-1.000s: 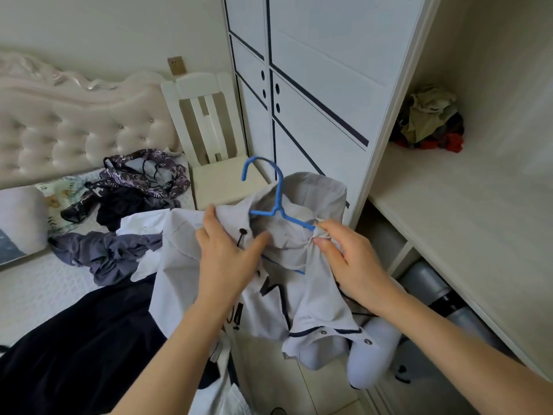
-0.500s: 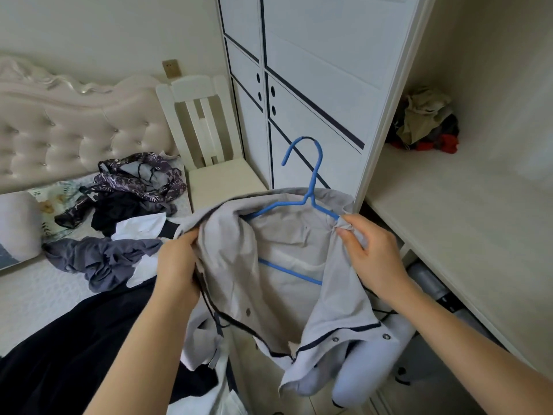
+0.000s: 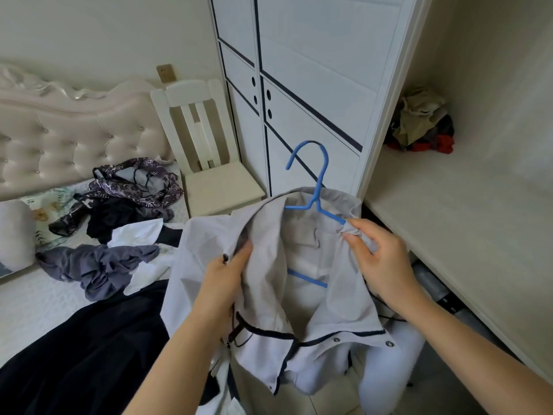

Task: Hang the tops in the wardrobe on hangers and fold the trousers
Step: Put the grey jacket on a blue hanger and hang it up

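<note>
**Jacket** — pale grey, dark navy piping, snap studs along the front edge. Held up in front of the wardrobe, open towards the camera so the lining shows; its lower part hangs out of view below.

**Hanger** — blue. It sits inside the jacket with the hook standing clear above the collar. One shoulder arm runs down to the right hand, and the bottom bar shows across the lining.

**Left hand** — fingers closed round the jacket's left front edge near the collar, gripping the cloth.

**Right hand** — thumb and fingers pinch bunched jacket fabric at the end of the hanger's arm.

**Wardrobe** — white panelled doors with dark lines and round finger holes, directly behind the hanger.

**Shelf** — pale and broad, to the right. At its far end lies a crumpled clothes heap in olive, black and red.

**Chair** — cream, slatted back, between the wardrobe and the bed.

**Bed** — tufted headboard, pillow at the left edge. On it lie:
- patterned purple garment
- white garment
- grey-violet garment
- large black garment, nearest the camera
</note>
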`<state>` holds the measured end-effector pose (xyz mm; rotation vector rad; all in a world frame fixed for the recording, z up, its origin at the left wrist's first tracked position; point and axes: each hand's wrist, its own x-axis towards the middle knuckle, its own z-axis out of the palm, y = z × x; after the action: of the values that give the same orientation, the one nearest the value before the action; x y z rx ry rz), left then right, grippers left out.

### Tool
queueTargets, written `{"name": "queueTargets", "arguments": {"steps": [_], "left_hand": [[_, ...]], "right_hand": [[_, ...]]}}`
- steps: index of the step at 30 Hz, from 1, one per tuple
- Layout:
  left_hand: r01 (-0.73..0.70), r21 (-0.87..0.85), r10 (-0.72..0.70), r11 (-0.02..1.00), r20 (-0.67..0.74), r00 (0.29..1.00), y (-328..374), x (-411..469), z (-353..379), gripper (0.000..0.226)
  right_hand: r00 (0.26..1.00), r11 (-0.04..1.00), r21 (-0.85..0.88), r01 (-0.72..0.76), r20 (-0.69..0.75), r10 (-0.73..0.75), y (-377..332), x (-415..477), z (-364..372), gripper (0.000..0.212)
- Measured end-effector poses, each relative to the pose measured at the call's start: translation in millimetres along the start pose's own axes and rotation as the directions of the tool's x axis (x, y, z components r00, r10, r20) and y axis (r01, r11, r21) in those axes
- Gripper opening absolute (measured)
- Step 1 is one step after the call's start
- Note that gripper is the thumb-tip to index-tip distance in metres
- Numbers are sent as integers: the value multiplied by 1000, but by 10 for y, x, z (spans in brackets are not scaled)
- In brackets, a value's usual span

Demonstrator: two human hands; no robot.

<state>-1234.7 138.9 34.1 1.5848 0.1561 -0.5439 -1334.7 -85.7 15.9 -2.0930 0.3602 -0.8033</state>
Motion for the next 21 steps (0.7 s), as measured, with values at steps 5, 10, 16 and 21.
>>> {"name": "queueTargets", "arguments": {"steps": [5, 10, 16, 21], "left_hand": [[-208, 518, 294, 830, -90, 952, -119, 171, -232, 39], [-653, 687, 682, 318, 313, 661, 116, 238, -291, 72], [-764, 621, 774, 176, 392, 497, 390, 342, 52, 41], [-849, 506, 770, -154, 599, 218, 589, 409, 318, 22]], "right_hand": [[999, 999, -4, 52, -12, -52, -38, 0, -84, 23], [997, 997, 2, 75, -2, -75, -69, 24, -76, 23], [994, 994, 21, 108, -7, -108, -179, 77, -119, 18], [990, 990, 27, 137, -35, -136, -206, 95, -260, 19]]}}
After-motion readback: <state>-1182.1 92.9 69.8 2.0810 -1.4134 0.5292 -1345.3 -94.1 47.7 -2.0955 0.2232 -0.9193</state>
